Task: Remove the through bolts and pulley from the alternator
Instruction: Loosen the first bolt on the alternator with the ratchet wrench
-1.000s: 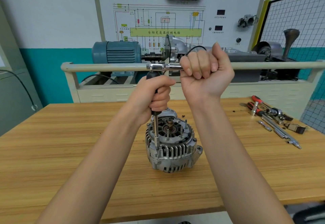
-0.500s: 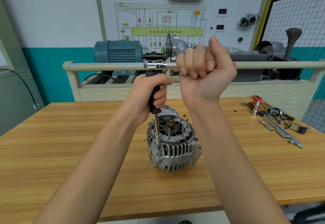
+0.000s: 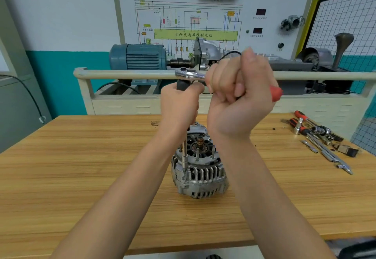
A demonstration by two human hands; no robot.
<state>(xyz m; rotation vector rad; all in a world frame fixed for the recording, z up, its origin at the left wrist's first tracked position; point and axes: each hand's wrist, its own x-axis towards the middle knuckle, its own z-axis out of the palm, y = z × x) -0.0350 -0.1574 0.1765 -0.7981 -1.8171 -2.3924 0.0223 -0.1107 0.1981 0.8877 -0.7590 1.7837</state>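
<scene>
A silver alternator (image 3: 200, 169) stands upright on the wooden table (image 3: 81, 177), its open end with the rotor shaft facing up. A long extension bar (image 3: 184, 155) runs straight down from a chrome ratchet (image 3: 189, 74) to a through bolt at the housing's left rim. My left hand (image 3: 180, 104) grips the black upper part of the extension just under the ratchet head. My right hand (image 3: 240, 94) is wrapped round the ratchet's handle, whose red end (image 3: 275, 94) pokes out to the right. Two other studs stand up inside the housing. The pulley is hidden.
Loose tools (image 3: 317, 134), among them red-handled drivers, sockets and bars, lie at the table's right. Behind the table runs a cream rail (image 3: 122, 74) with a blue motor (image 3: 140, 56) and a wiring diagram board. A wire mesh panel (image 3: 345, 24) stands at the right.
My right hand has swung the ratchet handle a little; its red end now shows to the right of my fist. My left hand keeps its grip on the extension. The alternator stays put.
</scene>
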